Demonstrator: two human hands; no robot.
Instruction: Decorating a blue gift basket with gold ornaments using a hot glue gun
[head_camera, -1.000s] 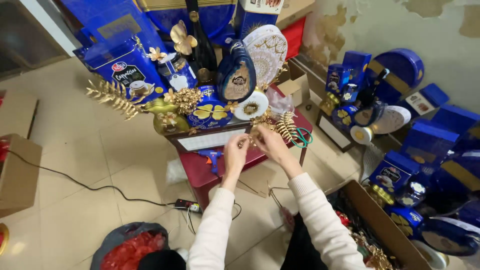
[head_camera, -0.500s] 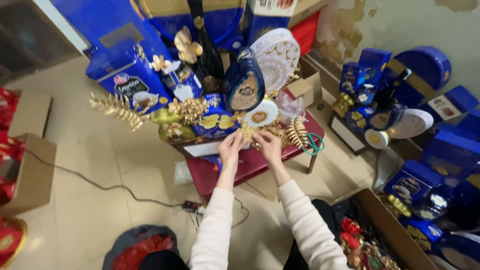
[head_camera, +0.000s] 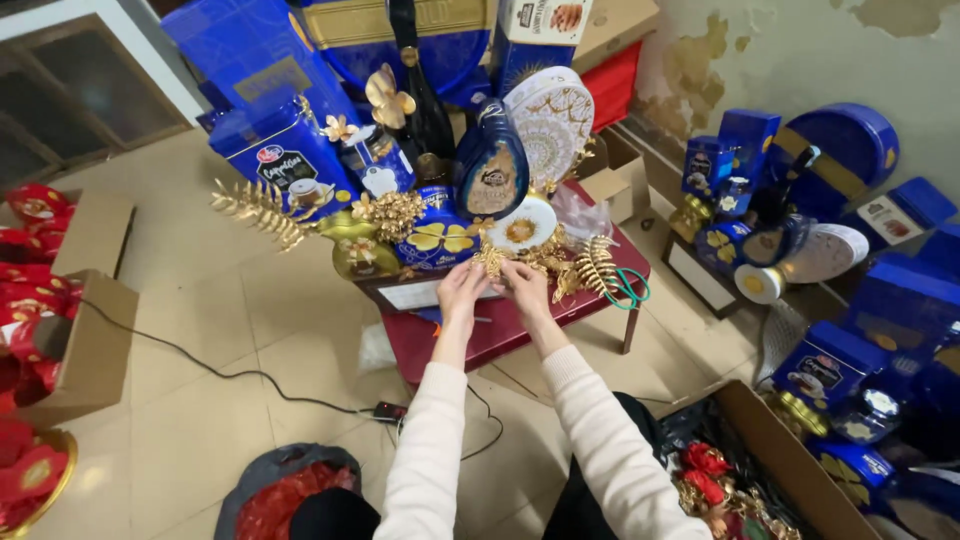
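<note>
Both hands — left hand (head_camera: 462, 290), right hand (head_camera: 522, 285) — pinch a small gold ornament (head_camera: 492, 260) at the gift basket's (head_camera: 420, 290) front edge on the red worktop (head_camera: 520, 320); each grip closed on it. Best pressed gently, kept centred.

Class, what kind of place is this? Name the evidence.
Probably a home workshop assembling gift hampers: blue gift boxes stacked around, open cardboard cartons on the tiled floor, and both hands fixing gold ornaments on a hamper atop a low red table.

glossy metallic gold leaf sprig (head_camera: 262, 210), shiny blue tins (head_camera: 290, 165), matt cardboard box (head_camera: 95, 345).
</note>
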